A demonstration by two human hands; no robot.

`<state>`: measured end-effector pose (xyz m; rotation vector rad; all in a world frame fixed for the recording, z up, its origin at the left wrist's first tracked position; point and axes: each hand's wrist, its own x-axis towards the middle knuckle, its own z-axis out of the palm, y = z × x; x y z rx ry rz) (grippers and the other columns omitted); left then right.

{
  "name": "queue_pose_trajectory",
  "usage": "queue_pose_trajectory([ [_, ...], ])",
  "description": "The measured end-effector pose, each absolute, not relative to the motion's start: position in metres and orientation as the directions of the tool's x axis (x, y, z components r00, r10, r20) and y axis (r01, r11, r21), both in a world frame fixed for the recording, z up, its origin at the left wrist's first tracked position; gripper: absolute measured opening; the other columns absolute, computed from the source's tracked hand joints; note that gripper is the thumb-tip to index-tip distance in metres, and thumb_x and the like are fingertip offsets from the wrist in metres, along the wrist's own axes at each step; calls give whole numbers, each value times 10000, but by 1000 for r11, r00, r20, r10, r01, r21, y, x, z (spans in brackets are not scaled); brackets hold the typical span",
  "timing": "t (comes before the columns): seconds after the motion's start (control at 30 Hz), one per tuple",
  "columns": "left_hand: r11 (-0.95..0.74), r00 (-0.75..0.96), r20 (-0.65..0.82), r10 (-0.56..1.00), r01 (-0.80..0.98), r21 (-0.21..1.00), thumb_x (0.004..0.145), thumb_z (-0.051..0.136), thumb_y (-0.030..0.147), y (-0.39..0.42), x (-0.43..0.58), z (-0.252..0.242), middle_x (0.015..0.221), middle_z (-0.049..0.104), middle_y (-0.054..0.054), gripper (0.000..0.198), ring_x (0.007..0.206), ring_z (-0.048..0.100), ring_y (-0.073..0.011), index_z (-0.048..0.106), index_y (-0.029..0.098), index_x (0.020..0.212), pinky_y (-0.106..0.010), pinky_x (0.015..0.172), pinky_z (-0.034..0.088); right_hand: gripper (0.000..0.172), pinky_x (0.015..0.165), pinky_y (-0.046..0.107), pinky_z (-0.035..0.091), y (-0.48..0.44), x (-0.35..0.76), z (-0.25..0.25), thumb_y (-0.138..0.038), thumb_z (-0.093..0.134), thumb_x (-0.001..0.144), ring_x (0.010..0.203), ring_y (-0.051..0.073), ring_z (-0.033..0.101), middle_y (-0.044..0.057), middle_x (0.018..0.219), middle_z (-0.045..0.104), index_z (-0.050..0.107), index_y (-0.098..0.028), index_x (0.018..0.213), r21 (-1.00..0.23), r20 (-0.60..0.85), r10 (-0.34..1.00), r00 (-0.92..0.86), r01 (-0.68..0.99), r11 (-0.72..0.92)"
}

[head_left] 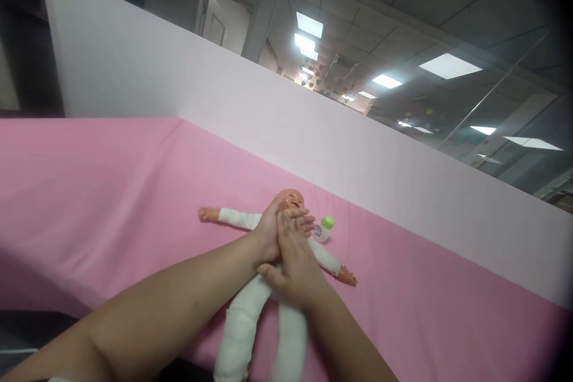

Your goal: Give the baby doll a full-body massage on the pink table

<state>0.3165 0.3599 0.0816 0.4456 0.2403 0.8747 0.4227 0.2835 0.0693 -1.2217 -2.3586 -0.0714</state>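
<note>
Above the chest of a baby doll (293, 197), my two hands are pressed together. My left hand (268, 231) has its palm turned up to the right, fingers stretched out. Across that palm lies my right hand (296, 259), its fingers straight and its thumb apart. Nothing shows between them, though the contact area is hidden. The doll lies on its back, its arms spread and its limbs wrapped in white; my hands and forearms cover its torso. Close by its head and arm is a small clear bottle with a green cap (324, 228).
A pink sheet (134, 191) covers the surface beneath the doll. Behind it runs a low white wall (250, 107) topped by a large glass pane or mirror, with ceiling lights and a doorway seen in it. A dark gap lies at the lower left.
</note>
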Motion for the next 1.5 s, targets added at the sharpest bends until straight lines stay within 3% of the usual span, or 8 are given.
queue_pose_trajectory([
  [0.23,600,661,-39,749,-652,462,947,400,720,367,315,80,1020,705,-207,720,1035,695,-319,628,61,1124,-437,970,546,863,1265,578,71,297,438,68,-584,503,974,1569,308,70,72,1689,137,65,-245,1637,-140,371,832,-412,861,488],
  [0.4,479,549,-20,836,-711,515,928,412,746,390,295,76,1209,652,-271,822,1149,656,-337,590,5,1239,-410,940,566,841,1248,605,119,292,436,70,-571,524,968,1564,317,113,92,1672,209,120,-253,1634,-131,278,838,-469,846,517],
  [0.57,439,496,-20,868,-749,497,934,412,735,397,288,76,1278,634,-258,806,1166,650,-330,608,16,1240,-380,908,584,955,1250,595,151,274,426,79,-642,539,932,1558,322,152,109,1677,176,45,-228,1637,-151,229,775,-589,766,625],
  [0.77,503,556,-32,831,-724,473,950,361,727,376,300,87,1285,627,-253,791,1167,644,-342,617,32,1229,-413,934,564,1115,1261,580,123,275,422,74,-706,586,873,1562,353,87,129,1688,106,-42,-181,1631,-148,337,732,-592,735,662],
  [1.03,512,568,-27,823,-719,469,931,488,646,359,327,75,1076,683,-171,560,1060,661,-293,643,120,1044,-438,1005,511,984,1249,617,82,297,432,62,-653,523,939,1564,345,76,112,1690,121,-16,-212,1634,-94,433,791,-432,851,516],
  [1.17,479,553,5,833,-726,494,948,470,622,366,321,78,980,684,-149,533,996,669,-280,637,121,1019,-426,995,517,947,1238,642,65,299,434,57,-663,497,947,1563,344,86,112,1687,125,16,-225,1636,-143,428,822,-376,870,472],
  [1.37,351,398,-36,916,-758,550,958,465,627,386,298,83,1193,658,-224,637,1051,680,-283,596,54,1203,-354,896,570,766,1242,633,97,301,436,55,-594,458,997,1551,321,178,90,1656,254,195,-237,1622,-192,352,828,-437,832,521],
  [1.5,324,356,-41,934,-789,522,948,487,632,397,289,79,1247,647,-230,636,1088,680,-284,573,74,1240,-345,860,589,745,1259,574,152,297,434,59,-592,454,1001,1547,289,209,72,1652,270,217,-244,1617,-222,317,792,-522,771,597],
])
